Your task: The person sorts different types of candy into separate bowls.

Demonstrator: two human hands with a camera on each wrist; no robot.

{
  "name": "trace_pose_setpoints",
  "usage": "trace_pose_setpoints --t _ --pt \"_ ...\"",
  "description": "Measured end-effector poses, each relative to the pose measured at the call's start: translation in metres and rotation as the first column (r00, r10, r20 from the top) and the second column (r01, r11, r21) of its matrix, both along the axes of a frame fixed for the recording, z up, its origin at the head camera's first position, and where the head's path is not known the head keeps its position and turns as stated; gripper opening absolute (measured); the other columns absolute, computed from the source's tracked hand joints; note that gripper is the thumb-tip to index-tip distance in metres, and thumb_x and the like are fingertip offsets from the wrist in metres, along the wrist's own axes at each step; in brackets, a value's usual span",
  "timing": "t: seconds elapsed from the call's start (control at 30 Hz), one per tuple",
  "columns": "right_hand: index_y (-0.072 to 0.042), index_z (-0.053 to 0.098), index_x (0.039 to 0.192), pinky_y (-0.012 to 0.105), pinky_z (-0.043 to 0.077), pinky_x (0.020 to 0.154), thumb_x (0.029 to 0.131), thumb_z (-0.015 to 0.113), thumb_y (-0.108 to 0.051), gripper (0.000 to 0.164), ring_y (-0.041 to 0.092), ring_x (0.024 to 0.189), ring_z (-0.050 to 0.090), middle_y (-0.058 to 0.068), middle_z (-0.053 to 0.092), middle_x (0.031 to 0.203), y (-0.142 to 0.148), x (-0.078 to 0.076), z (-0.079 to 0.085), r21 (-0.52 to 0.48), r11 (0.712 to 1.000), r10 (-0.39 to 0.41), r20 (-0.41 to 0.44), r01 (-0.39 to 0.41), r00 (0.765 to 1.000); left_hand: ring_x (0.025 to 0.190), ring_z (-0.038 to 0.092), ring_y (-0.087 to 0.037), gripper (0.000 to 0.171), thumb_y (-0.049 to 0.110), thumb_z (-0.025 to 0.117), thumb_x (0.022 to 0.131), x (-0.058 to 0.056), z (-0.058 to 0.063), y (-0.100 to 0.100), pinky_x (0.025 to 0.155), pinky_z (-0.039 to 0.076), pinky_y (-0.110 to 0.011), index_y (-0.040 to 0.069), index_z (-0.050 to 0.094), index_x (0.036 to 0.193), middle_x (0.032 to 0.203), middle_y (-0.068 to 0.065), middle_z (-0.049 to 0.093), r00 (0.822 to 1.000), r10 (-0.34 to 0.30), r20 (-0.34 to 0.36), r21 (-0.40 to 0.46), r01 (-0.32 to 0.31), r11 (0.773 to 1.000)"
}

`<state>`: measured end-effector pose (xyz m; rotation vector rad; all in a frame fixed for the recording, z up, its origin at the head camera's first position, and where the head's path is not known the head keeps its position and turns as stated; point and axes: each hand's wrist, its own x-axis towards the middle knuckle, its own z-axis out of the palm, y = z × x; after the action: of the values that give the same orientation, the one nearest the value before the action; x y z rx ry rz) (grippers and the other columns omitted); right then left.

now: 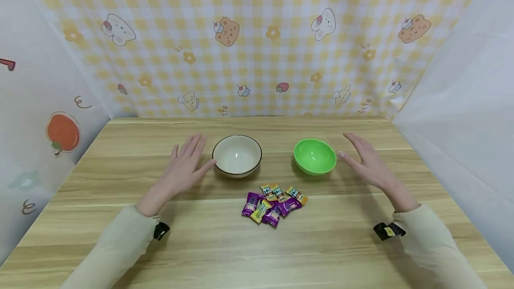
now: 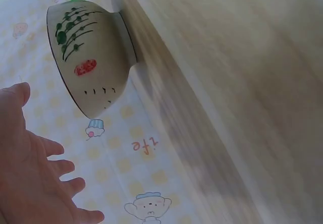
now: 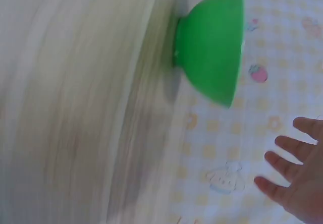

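Note:
A cream bowl with a dark rim (image 1: 237, 155) stands upright on the table, left of a smaller green bowl (image 1: 315, 157). My left hand (image 1: 184, 164) is just left of the cream bowl, fingers spread and holding nothing. In the left wrist view that bowl's side (image 2: 93, 57) shows painted green sprigs and a red mark, with a gap between it and the hand (image 2: 35, 173). My right hand (image 1: 367, 162) hovers right of the green bowl, fingers extended. The right wrist view shows the green bowl (image 3: 212, 47) apart from the hand (image 3: 298, 168).
Several small wrapped candies, purple packets (image 1: 250, 203) and yellow-orange ones (image 1: 296, 195), lie in a loose pile in front of the bowls. The wooden table (image 1: 241, 253) ends at a checked curtain (image 1: 257, 57) behind, with white cloth (image 1: 462, 79) at the sides.

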<state>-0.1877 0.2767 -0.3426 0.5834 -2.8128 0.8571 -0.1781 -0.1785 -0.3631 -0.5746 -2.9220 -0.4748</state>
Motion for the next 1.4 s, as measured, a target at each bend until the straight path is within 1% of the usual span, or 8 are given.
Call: trace_pose_setpoints --t 0.23,0.4,0.53,0.77,1.0,1.07,1.2,1.4 --pt "-0.006 0.039 0.132 0.045 0.039 0.086 0.093 0.046 -0.025 0.043 0.026 0.114 0.040 0.013 0.043 0.128 -0.021 0.015 0.011 -0.244 0.970 0.040 0.069 -0.022 0.997 0.131 -0.004 -0.025 0.080 0.058 0.032 0.087 -0.005 0.003 0.010 0.099 -0.004 -0.054 0.004 0.009 0.141 0.145 -0.013 0.002 0.999 -0.026 0.019 -0.008 0.026 1.000" --pt "-0.001 0.042 0.127 0.032 0.046 0.078 0.095 0.042 -0.021 0.038 0.028 0.105 0.049 0.017 0.047 0.122 -0.034 0.023 0.013 -0.385 0.919 0.154 0.166 -0.080 0.974 0.131 -0.003 -0.025 0.082 0.061 0.033 0.086 -0.006 0.002 0.016 0.099 -0.004 -0.053 0.005 0.010 0.142 0.145 -0.012 0.003 0.999 -0.034 0.040 -0.017 0.035 0.999" --pt "0.003 0.040 0.126 0.035 0.047 0.076 0.095 0.041 -0.022 0.040 0.031 0.101 0.050 0.020 0.045 0.123 -0.043 0.029 0.010 -0.473 0.875 0.267 0.288 -0.105 0.920 0.131 0.001 -0.027 0.082 0.062 0.034 0.085 -0.007 0.000 0.019 0.099 -0.003 -0.054 0.007 0.012 0.142 0.145 -0.013 0.006 0.998 -0.041 0.048 -0.018 0.042 0.999" --pt "0.001 0.038 0.129 0.044 0.045 0.079 0.096 0.038 -0.028 0.044 0.029 0.103 0.051 0.023 0.044 0.123 -0.054 0.035 0.002 -0.495 0.863 0.353 0.454 -0.098 0.818 0.131 0.006 -0.030 0.085 0.063 0.038 0.083 -0.007 -0.002 0.022 0.099 -0.001 -0.056 0.006 0.013 0.141 0.145 -0.014 0.009 0.997 -0.048 0.058 -0.021 0.050 0.999" --pt "0.007 0.037 0.127 0.040 0.047 0.077 0.095 0.041 -0.028 0.048 0.039 0.105 0.046 0.027 0.040 0.124 -0.062 0.034 -0.014 -0.511 0.855 0.411 0.564 -0.087 0.716 0.130 0.006 -0.031 0.090 0.065 0.038 0.081 -0.006 -0.005 0.022 0.099 -0.002 -0.055 0.005 0.012 0.141 0.145 -0.012 0.008 0.994 -0.043 0.097 -0.028 0.046 0.999" --pt "0.008 0.037 0.126 0.040 0.047 0.076 0.094 0.043 -0.028 0.048 0.038 0.105 0.047 0.027 0.041 0.123 -0.063 0.033 -0.019 -0.509 0.857 0.411 0.585 -0.078 0.699 0.130 0.007 -0.031 0.090 0.065 0.040 0.080 -0.005 -0.006 0.023 0.099 -0.002 -0.055 0.004 0.013 0.141 0.145 -0.012 0.009 0.994 -0.044 0.100 -0.026 0.047 0.999" --pt "0.009 0.038 0.125 0.041 0.047 0.075 0.093 0.045 -0.026 0.048 0.035 0.103 0.050 0.025 0.045 0.120 -0.065 0.030 -0.027 -0.488 0.871 0.389 0.607 -0.062 0.692 0.130 0.008 -0.032 0.090 0.065 0.040 0.080 -0.006 -0.008 0.023 0.098 0.000 -0.056 0.003 0.015 0.141 0.145 -0.013 0.012 0.994 -0.050 0.100 -0.020 0.052 0.998" --pt "0.012 0.041 0.121 0.038 0.050 0.067 0.091 0.049 -0.019 0.043 0.030 0.092 0.054 0.021 0.053 0.107 -0.069 0.028 -0.032 -0.428 0.901 0.344 0.599 -0.074 0.723 0.129 0.012 -0.032 0.089 0.066 0.039 0.080 -0.007 -0.010 0.023 0.098 0.003 -0.057 0.005 0.016 0.141 0.145 -0.011 0.014 0.994 -0.047 0.098 -0.022 0.049 0.999"
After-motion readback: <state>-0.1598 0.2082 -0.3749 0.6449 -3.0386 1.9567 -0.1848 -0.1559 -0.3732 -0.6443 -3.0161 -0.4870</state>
